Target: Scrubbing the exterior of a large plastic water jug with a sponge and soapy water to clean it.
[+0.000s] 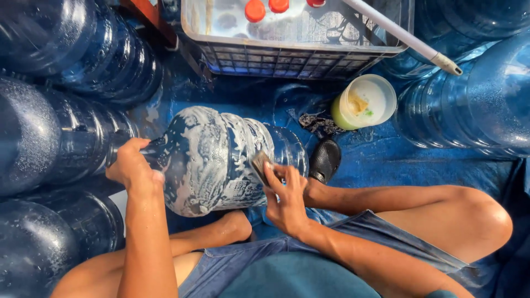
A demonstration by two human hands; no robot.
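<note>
Denim shorts (353,232) and bare knees sit closest to my view, with the soapy water jug (221,157) lying on its side just beyond them on the blue tarp (386,160). I read the wash as partway: white lather streaks cover the jug's shoulder and most of the barrel, but the base end toward the black clog (324,160) looks nearly bare, and no rinsing shows. Left hand (132,165) is wrapped tight around the jug's neck, wrist bent, forearm running straight down from it, steadying it. Right hand (284,198) presses a scrub pad (259,165) flat against the jug's side, fingers pinched closed over the pad, elbow tucked back over the thigh. Past the jug: a green tub (364,102) holding soap, a dark rag beside it, a grey crate (298,52) with orange-capped bottles. More blue jugs (49,132) crowd left and right of it.
</note>
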